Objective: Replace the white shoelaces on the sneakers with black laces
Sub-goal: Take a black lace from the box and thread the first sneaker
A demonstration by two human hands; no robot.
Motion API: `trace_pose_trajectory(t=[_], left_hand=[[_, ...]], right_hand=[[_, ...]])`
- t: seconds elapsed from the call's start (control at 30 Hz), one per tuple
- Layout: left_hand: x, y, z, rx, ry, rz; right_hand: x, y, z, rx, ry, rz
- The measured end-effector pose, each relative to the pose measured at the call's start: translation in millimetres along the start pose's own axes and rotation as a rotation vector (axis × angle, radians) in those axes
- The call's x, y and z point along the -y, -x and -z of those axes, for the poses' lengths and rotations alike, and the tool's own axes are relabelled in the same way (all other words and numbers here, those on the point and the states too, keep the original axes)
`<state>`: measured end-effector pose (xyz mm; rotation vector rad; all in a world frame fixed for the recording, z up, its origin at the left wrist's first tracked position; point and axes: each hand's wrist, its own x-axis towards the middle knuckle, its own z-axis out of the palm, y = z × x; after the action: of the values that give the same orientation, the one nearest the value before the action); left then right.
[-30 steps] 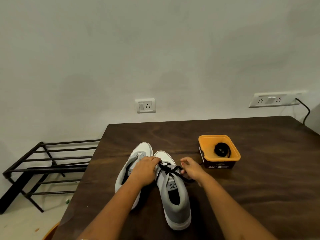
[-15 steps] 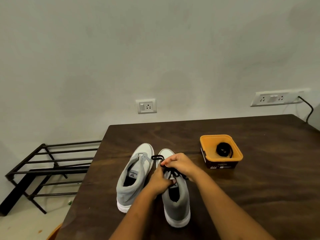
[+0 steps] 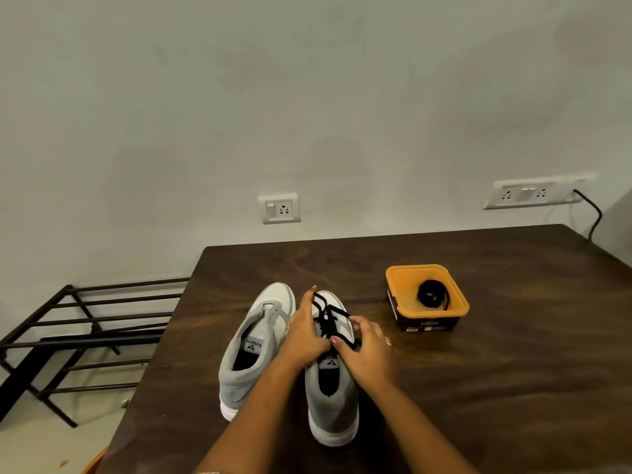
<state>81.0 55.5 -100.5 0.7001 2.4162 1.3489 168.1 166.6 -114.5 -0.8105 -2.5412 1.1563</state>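
Right hand: my right hand (image 3: 371,354) pinches the black lace (image 3: 329,314) between thumb and curled fingers, just above the tongue of the right sneaker (image 3: 333,401).
Left hand: my left hand (image 3: 306,333) lies against the left side of the same lacing, with 1 finger stretched toward the toe. I cannot tell whether it grasps the lace or only steadies it.
Just changed: 1 second ago my hands were spread apart, the right drawing the lace out to the side. Half a second ago the right crossed over the left. Now they sit side by side over the eyelets.
Meaning: I judge that a crossing has just been pulled through and I am snugging it down. This shoe is well on its way to black.
Left sneaker: the left sneaker (image 3: 246,367) touches the right one and shows no lace that I can see, so it likely waits its turn.
Spare lace: a coiled black lace (image 3: 431,295) sits in the orange tub (image 3: 393,278), well apart to the right.
Placement: the 2 sneakers stand nearer the left edge of the table (image 3: 513,371), toes toward its far edge.
Beyond: a shoe rack (image 3: 85,336) stands on the floor past the left edge, and a wall socket (image 3: 281,208) sits above the far edge.
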Motion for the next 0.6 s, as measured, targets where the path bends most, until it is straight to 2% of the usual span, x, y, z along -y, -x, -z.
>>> trace_pose_trajectory(t=[0.13,0.2,0.33,0.6], left_hand=[[5.3,22.1,-13.4,-0.125,-0.025,0.054],[10.2,35.3,-20.7,-0.182,0.038,0.15],[16.5,46.0,-30.1,-0.173,0.087,0.278],[-1.4,26.5,-23.3,-0.14,0.059,0.293]], right_hand=[[-0.3,2.7,-8.5,0.028,-0.128,-0.012],[-1.6,3.2,-9.6,0.08,-0.063,-0.031],[-0.5,8.0,-15.0,0.243,0.095,-0.152],[18.2,-8.7,-9.6,0.146,0.11,-0.154]])
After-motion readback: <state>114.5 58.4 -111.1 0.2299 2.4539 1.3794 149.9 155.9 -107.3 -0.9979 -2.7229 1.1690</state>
